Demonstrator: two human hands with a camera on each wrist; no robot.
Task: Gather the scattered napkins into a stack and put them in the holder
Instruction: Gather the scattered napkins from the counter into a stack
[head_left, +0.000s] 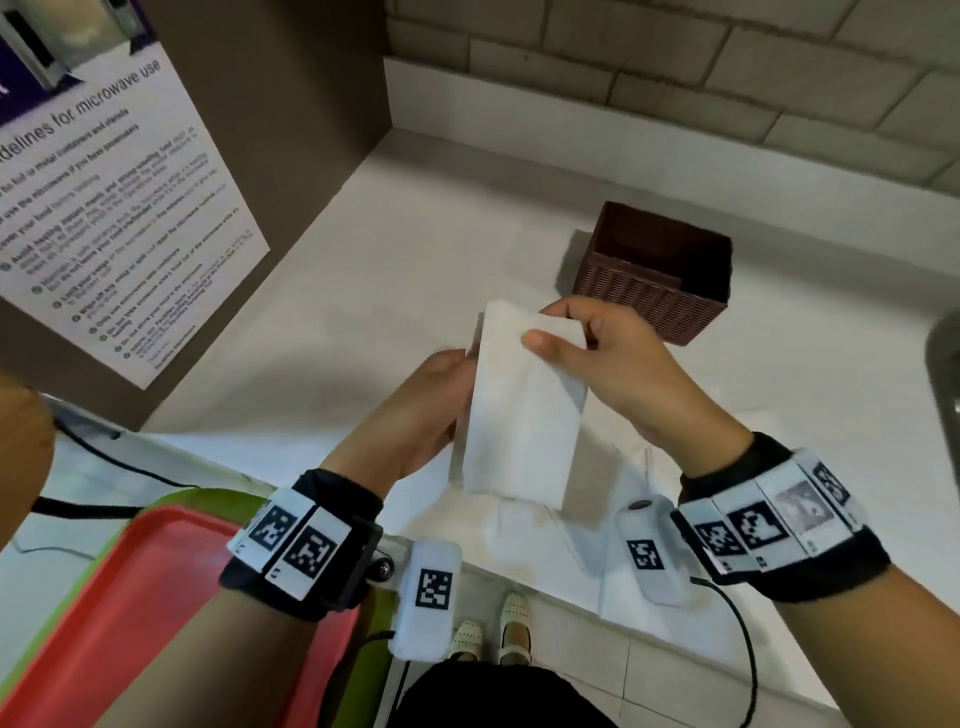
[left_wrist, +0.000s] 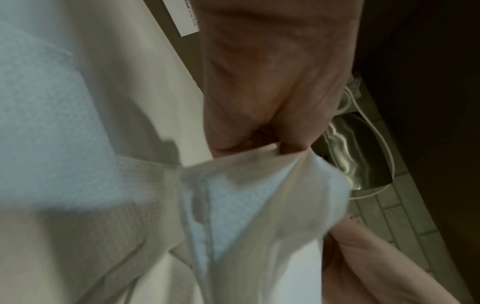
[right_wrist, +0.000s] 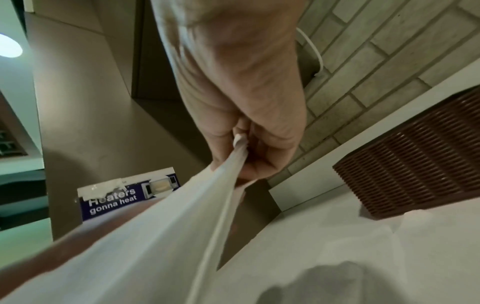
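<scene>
Hands, left (head_left: 434, 400) and right (head_left: 608, 364), grip napkins (head_left: 519, 410); one holder (head_left: 657, 273).

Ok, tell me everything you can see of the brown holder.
The holder is a dark brown, square, open-topped box with ribbed, woven-looking walls, likely plastic. It stands upright on the white counter near the brick wall, just beyond the right hand. What shows of its inside holds no napkins. Nothing touches it but the counter.

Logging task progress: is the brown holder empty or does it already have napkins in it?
Empty as far as visible: the holder shows only dark inner walls in the head view. The napkins are held above the counter by both hands.
</scene>
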